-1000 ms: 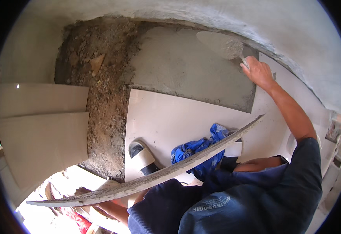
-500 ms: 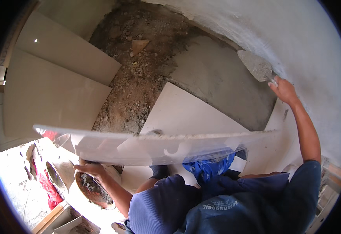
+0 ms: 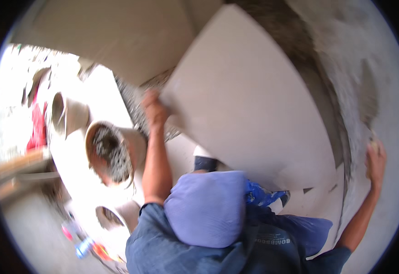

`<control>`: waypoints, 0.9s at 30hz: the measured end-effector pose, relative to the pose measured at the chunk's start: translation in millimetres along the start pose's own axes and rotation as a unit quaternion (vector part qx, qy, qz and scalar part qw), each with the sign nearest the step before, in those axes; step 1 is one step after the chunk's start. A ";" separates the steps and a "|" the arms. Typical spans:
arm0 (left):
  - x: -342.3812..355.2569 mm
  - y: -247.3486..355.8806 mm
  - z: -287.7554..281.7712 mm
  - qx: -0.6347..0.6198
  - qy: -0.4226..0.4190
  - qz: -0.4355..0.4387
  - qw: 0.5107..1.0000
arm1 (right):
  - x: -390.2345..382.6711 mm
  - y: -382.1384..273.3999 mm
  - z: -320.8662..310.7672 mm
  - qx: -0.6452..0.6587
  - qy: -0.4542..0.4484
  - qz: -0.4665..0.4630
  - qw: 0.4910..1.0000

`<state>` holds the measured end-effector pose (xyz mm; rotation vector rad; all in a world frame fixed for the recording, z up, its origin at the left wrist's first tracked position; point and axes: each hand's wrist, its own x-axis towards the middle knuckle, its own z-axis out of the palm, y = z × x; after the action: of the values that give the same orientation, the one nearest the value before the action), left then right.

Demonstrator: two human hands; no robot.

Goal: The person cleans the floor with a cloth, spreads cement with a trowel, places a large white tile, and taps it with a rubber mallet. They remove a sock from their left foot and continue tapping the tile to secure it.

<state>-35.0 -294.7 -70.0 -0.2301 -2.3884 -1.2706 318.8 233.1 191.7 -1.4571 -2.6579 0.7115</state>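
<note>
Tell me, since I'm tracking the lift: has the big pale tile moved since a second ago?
Yes. The big pale tile, edge-on before, is tipped up face-on above the laid tiles, with the left hand at its corner.

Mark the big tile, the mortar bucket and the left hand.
large pale tile (image 3: 249,96), head view, middle of its flat face
mortar bucket (image 3: 138,144), head view, outer wall beside the rim
left hand (image 3: 154,109), head view, back of the hand at the tile's edge

Beside the large pale tile (image 3: 249,100) the person grips, I count three buckets: one bucket of grey mortar (image 3: 112,153), one upper bucket (image 3: 67,112) beyond it, one lower bucket (image 3: 112,217) nearer. Two hands show.
</note>
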 end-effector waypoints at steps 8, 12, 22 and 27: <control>8.4 28.6 27.3 -0.141 0.020 -0.062 0.988 | -36.9 -301.4 66.1 -0.068 -0.175 -0.581 0.792; -2.2 31.7 17.4 -0.233 -0.076 -0.235 0.941 | -118.3 -430.9 207.1 0.093 -0.259 -0.776 0.567; 0.6 -31.5 41.9 0.186 -0.275 -0.055 0.942 | -86.8 -265.0 167.7 0.082 -0.143 -0.581 0.797; 27.2 -20.4 58.8 -0.100 -0.158 -0.115 0.976 | -119.1 29.2 72.1 0.013 0.049 0.036 0.998</control>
<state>-83.3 -259.4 -102.3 -0.2358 -2.6087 -1.6975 391.7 123.3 137.9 -1.5448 -2.5253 0.6588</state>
